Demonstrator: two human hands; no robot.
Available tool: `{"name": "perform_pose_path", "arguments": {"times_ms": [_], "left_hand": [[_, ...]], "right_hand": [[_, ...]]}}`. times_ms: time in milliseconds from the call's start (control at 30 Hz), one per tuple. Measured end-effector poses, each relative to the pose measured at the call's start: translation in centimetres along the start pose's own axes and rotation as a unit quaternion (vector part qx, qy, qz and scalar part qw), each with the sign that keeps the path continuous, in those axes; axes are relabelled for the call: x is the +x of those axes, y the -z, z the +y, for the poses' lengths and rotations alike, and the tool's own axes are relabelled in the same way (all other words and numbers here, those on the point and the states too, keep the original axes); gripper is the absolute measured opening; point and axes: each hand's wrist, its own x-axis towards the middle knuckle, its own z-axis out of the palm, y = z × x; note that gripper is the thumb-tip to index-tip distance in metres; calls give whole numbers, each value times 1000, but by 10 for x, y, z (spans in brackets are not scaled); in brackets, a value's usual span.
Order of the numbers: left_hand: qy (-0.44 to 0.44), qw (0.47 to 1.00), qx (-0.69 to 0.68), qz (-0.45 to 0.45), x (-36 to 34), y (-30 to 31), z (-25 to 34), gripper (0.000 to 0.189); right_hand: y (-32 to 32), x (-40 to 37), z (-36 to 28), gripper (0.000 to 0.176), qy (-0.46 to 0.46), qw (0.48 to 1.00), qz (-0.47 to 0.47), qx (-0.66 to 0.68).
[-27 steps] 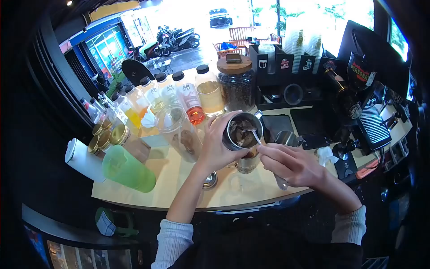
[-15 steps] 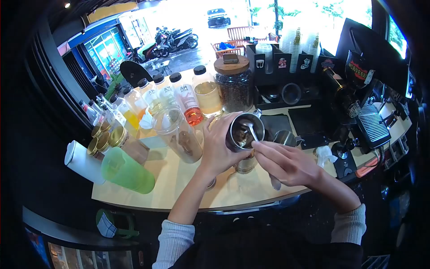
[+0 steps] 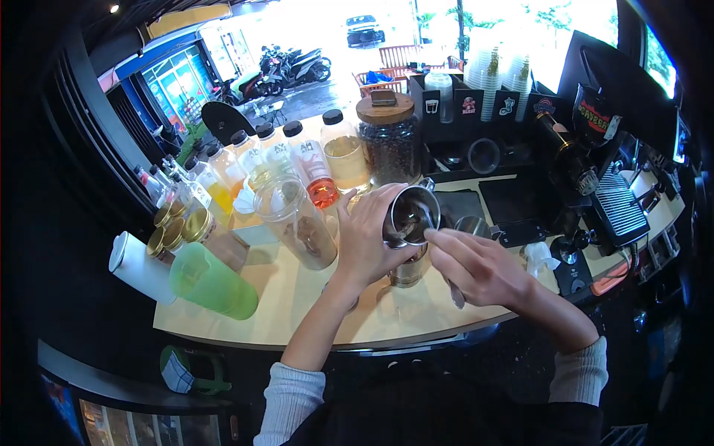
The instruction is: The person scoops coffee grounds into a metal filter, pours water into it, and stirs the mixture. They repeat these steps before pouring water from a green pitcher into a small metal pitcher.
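Note:
My left hand [image 3: 364, 238] is wrapped round a small steel milk pitcher [image 3: 393, 212], tilted so that its mouth faces me. Dark contents show inside it. In my right hand [image 3: 480, 267] is a metal spoon [image 3: 457, 296], pinched between the fingers. One end of the spoon reaches into the pitcher, and the other sticks out below my hand. Under the pitcher stands a clear glass [image 3: 406, 275] on the counter, its upper part hidden by the pitcher and my hands. What lies in the glass is hard to make out.
A clear tumbler with brown powder [image 3: 316, 249] and a green cup [image 3: 214, 282] stand left on the wooden counter [image 3: 290, 323]. Behind are capped bottles [image 3: 309, 160] and a coffee bean jar [image 3: 388, 145]. To the right are a cup rack [image 3: 476, 111] and an espresso machine [image 3: 625, 197].
The pitcher has shifted slightly to the right and tilted further towards me. The spoon has moved inside it, and its contents have run lower. My right hand has moved slightly.

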Motion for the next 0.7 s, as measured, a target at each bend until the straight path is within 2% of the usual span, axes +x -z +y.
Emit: {"name": "perform_pose_path", "arguments": {"times_ms": [400,467,600,700], "left_hand": [[-7,1000,0,7,2,3,-1,83],[9,1000,-29,1,0,2,-2,83],[9,997,-81,4,-2,3,-4,83],[26,992,-125,-5,-4,3,-5,84]], "right_hand": [[2,1,0,50,-18,1000,3,-6],[0,-2,-3,49,25,999,25,-7],[0,0,3,43,-28,999,37,-4],[3,3,1,42,8,999,31,32]]}}
